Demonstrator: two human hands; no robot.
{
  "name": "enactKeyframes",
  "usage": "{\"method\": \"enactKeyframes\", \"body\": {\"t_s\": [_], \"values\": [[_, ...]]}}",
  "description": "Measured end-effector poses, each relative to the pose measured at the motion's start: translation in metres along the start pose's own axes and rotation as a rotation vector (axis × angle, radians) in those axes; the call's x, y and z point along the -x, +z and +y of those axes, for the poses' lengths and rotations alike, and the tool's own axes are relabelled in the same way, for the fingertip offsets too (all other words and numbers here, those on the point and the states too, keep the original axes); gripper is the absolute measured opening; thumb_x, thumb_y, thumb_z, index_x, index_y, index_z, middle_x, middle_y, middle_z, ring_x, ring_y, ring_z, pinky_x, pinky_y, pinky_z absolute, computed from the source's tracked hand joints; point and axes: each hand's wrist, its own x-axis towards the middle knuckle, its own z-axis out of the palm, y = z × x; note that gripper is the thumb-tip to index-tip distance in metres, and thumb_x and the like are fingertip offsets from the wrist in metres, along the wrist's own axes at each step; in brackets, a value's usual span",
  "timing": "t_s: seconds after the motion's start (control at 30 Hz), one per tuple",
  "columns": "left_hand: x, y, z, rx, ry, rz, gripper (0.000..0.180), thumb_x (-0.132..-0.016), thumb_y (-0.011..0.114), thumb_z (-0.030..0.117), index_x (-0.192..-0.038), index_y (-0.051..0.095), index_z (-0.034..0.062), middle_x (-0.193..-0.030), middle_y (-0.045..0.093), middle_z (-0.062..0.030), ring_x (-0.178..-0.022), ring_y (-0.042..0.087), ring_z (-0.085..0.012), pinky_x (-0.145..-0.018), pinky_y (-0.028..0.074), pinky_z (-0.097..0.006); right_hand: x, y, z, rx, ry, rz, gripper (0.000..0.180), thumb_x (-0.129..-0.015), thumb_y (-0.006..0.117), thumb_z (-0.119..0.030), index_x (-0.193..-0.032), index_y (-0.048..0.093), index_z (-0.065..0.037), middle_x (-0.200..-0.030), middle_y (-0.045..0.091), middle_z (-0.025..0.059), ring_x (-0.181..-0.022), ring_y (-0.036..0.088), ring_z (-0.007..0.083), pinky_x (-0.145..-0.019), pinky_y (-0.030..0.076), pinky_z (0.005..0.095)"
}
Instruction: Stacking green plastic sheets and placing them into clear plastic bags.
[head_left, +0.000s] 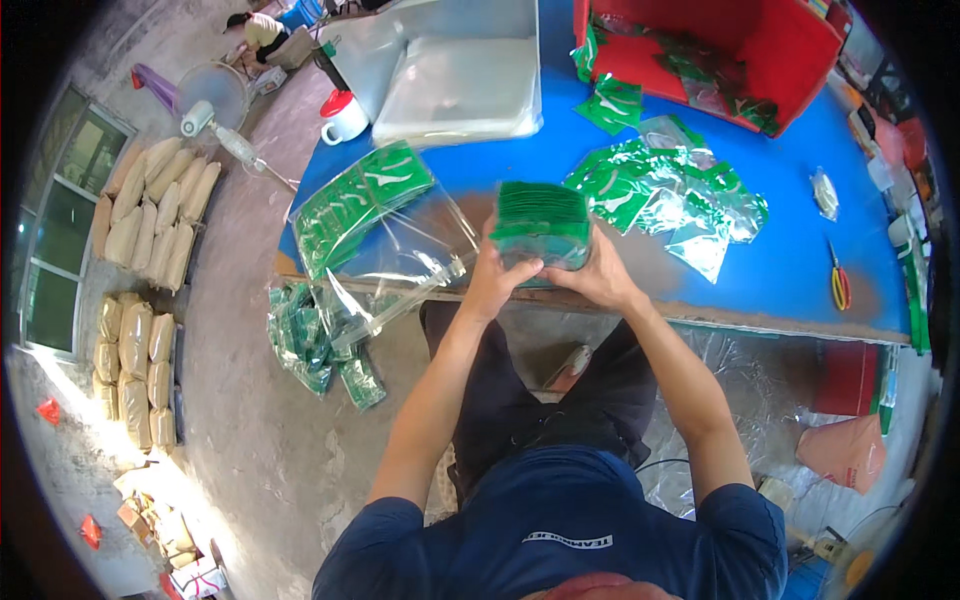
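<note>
Between my two hands, at the near edge of the blue table (480,165), is a thick stack of green packets (543,212). My left hand (492,272) closes on its left side and my right hand (598,268) on its right, with both thumbs meeting at the near face. Left of the stack lies a large clear plastic bag (405,235) with rows of green packets (365,200) in its far part. To the right, loose green and clear packets (680,185) are spread in a pile. The undersides of the stack and most fingertips are hidden.
A red bin (690,60) with green packets lies at the back right. Clear plastic sheets (460,90) and a white mug with a red lid (344,116) stand at the back. Pliers (838,280) lie at right. Bagged green packets (305,340) are below the left edge.
</note>
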Motion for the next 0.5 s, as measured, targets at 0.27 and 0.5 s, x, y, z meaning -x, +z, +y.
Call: {"method": "enactKeyframes", "body": {"t_s": [0.27,0.5], "values": [[0.019,0.057,0.011,0.435,-0.050,0.162,0.077,-0.076,0.078,0.000,-0.144,0.039,0.0037,-0.135,0.054,-0.0064,-0.125,0.051,-0.0209,-0.105,0.041,-0.037,0.012,0.027,-0.043,-0.862,0.365,0.199,0.076,-0.083,0.080,-0.029,-0.142,0.040,-0.002,-0.135,0.054,0.0110,-0.126,0.049,0.0222,-0.108,0.037,0.0369],[-0.002,0.004,0.021,-0.039,0.089,-0.016,0.095,-0.075,0.075,-0.002,-0.153,0.022,0.0072,-0.135,0.050,-0.0106,-0.125,0.050,-0.0205,-0.106,0.041,-0.038,0.004,-0.017,-0.004,-0.519,-0.109,0.237,0.106,-0.068,0.091,-0.037,-0.149,0.031,-0.004,-0.144,0.044,0.0166,-0.133,0.045,0.0263,-0.111,0.037,0.0399]]}}
